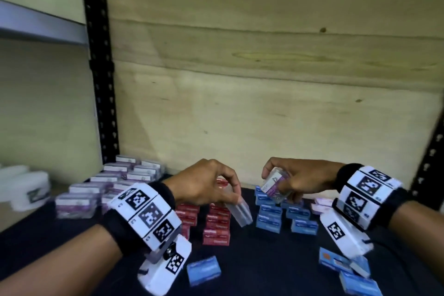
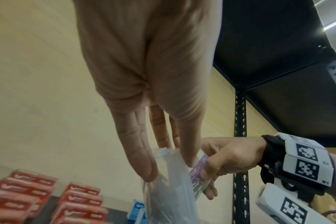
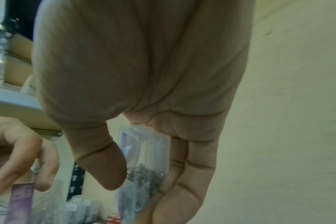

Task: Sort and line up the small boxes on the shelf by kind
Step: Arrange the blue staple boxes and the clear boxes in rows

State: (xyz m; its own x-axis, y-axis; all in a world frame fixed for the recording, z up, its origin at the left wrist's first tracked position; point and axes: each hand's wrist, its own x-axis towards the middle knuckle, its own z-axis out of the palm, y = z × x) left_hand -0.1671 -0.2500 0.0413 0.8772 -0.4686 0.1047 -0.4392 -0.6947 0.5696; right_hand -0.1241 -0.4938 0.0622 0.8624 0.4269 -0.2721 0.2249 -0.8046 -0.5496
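**Both hands carry clear clip boxes mid-sort**

Head view: left hand (image 1: 208, 185) pinches a clear box (image 1: 238, 211) above the red boxes (image 1: 216, 223); right hand (image 1: 298, 181) grips a purple-labelled clear box (image 1: 274, 184) over the blue boxes (image 1: 269, 216). Both likely belong with the purple stack (image 1: 108, 182) far left on the shelf (image 1: 264, 259).

Left wrist: fingers point down, thumb opposing.

Right wrist: thumb and fingers clamp the box's sides.

Plywood back wall (image 1: 264, 79), black slotted upright (image 1: 98, 67)

The dark shelf (image 1: 264, 267) carries purple boxes (image 1: 96, 190) at the left, red boxes (image 1: 216, 223) and blue boxes (image 1: 269, 218) mid-shelf, loose blue ones nearer.
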